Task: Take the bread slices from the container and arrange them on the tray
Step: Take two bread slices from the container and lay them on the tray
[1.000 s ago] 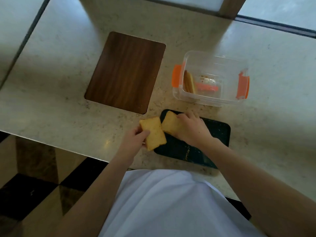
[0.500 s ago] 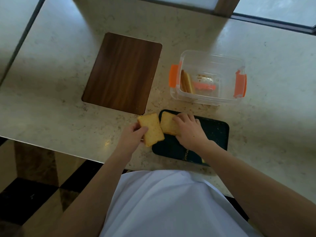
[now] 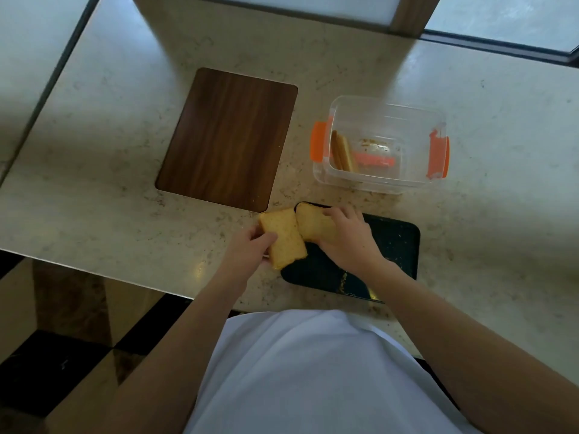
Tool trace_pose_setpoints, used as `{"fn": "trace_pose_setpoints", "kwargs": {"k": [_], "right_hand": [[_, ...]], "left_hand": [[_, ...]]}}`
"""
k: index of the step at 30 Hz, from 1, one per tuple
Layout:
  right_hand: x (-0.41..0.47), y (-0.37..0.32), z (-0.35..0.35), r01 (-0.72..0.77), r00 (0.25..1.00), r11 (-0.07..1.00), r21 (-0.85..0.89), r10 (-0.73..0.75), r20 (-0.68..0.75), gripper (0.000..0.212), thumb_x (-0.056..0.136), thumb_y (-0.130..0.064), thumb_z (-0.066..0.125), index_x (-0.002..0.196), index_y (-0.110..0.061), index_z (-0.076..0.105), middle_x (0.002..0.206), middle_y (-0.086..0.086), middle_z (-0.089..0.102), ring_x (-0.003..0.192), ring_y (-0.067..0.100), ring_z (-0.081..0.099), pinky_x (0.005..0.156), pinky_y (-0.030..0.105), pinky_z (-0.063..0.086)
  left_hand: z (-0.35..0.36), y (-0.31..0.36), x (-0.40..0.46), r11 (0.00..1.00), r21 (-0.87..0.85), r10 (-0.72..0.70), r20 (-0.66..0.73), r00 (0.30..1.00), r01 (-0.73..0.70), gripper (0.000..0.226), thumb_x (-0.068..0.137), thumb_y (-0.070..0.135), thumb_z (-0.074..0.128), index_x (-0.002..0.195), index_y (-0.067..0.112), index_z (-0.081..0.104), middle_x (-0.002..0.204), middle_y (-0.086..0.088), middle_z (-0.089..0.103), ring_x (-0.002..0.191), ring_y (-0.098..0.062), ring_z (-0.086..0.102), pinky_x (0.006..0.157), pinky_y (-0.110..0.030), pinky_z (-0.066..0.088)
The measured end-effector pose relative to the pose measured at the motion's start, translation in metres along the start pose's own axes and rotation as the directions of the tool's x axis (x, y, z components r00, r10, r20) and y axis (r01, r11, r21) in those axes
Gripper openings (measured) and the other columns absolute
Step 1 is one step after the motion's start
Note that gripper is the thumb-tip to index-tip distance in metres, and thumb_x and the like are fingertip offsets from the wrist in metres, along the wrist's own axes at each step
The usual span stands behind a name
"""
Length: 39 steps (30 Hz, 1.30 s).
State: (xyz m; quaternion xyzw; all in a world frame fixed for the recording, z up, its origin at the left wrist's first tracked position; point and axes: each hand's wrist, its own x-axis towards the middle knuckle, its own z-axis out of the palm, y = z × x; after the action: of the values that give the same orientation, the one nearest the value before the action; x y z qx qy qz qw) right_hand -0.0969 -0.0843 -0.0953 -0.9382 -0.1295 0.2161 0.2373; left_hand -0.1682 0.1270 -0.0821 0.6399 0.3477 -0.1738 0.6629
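A dark tray (image 3: 398,245) lies near the counter's front edge. My right hand (image 3: 347,239) presses a yellow bread slice (image 3: 310,223) onto the tray's far left corner. My left hand (image 3: 247,249) grips a second bread slice (image 3: 283,238) at the tray's left edge, touching the first slice and overhanging the counter. Behind the tray stands a clear container (image 3: 382,145) with orange clips; two bread slices (image 3: 341,150) stand on edge against its left wall.
A brown wooden board (image 3: 228,139) lies left of the container. The marble counter (image 3: 94,170) ends at a front edge close to my body, with a checkered floor (image 3: 62,355) below on the left.
Both hands hold the same slices as before. The left slice has closed up against the right slice at the tray's left end.
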Motion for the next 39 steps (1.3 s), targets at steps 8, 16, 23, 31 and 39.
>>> {"fn": "trace_pose_setpoints", "kwargs": {"k": [8,16,23,31,39], "right_hand": [[-0.035,0.002,-0.006,-0.530,0.838,0.319,0.786,0.338,0.427,0.044,0.086,-0.050,0.076,0.118,-0.022,0.063,0.112,-0.002,0.075,0.090,0.009,0.077,0.067,0.023,0.061],[-0.048,0.017,-0.013,-0.429,0.850,0.229,0.874,0.429,0.305,0.026,0.088,-0.030,0.079,0.107,-0.014,0.069,0.101,0.008,0.079,0.093,0.019,0.077,0.072,0.026,0.062],[-0.046,0.020,-0.007,-0.456,0.835,0.404,0.793,0.502,0.224,0.031,0.090,-0.017,0.078,0.116,-0.015,0.062,0.107,0.003,0.068,0.096,0.016,0.069,0.075,0.027,0.058],[-0.049,0.018,0.017,-0.504,0.848,0.554,0.662,0.463,0.258,0.036,0.094,-0.026,0.070,0.127,-0.014,0.061,0.113,0.000,0.067,0.096,0.014,0.068,0.088,0.036,0.061],[-0.056,0.015,0.027,-0.517,0.854,0.622,0.588,0.426,0.300,0.043,0.095,-0.027,0.068,0.135,-0.013,0.059,0.122,0.002,0.067,0.101,0.016,0.068,0.097,0.042,0.058]], "left_hand": [[0.025,0.021,-0.012,0.975,-0.219,0.021,0.185,0.983,0.020,0.042,0.094,0.009,0.065,0.134,0.015,0.052,0.122,-0.009,0.068,0.096,-0.023,0.074,0.070,-0.032,0.061],[0.053,0.015,-0.012,0.996,0.018,0.084,0.106,0.991,-0.086,0.049,0.093,0.012,0.068,0.137,0.018,0.047,0.119,-0.009,0.064,0.090,-0.021,0.074,0.079,-0.038,0.062],[0.046,-0.010,-0.011,0.918,0.379,0.106,0.039,0.994,-0.113,0.030,0.093,0.027,0.068,0.122,0.016,0.063,0.110,-0.005,0.068,0.097,-0.021,0.066,0.087,-0.040,0.057],[0.038,-0.023,-0.011,0.765,0.624,0.201,0.005,0.980,-0.160,0.013,0.088,0.025,0.070,0.090,0.021,0.057,0.077,0.004,0.061,0.069,-0.010,0.057,0.054,-0.022,0.036],[0.035,-0.028,-0.009,0.721,0.680,0.160,0.027,0.987,-0.136,0.018,0.082,0.014,0.063,0.065,0.009,0.059,0.063,-0.008,0.050,0.058,-0.019,0.047,0.054,-0.031,0.036]]}}
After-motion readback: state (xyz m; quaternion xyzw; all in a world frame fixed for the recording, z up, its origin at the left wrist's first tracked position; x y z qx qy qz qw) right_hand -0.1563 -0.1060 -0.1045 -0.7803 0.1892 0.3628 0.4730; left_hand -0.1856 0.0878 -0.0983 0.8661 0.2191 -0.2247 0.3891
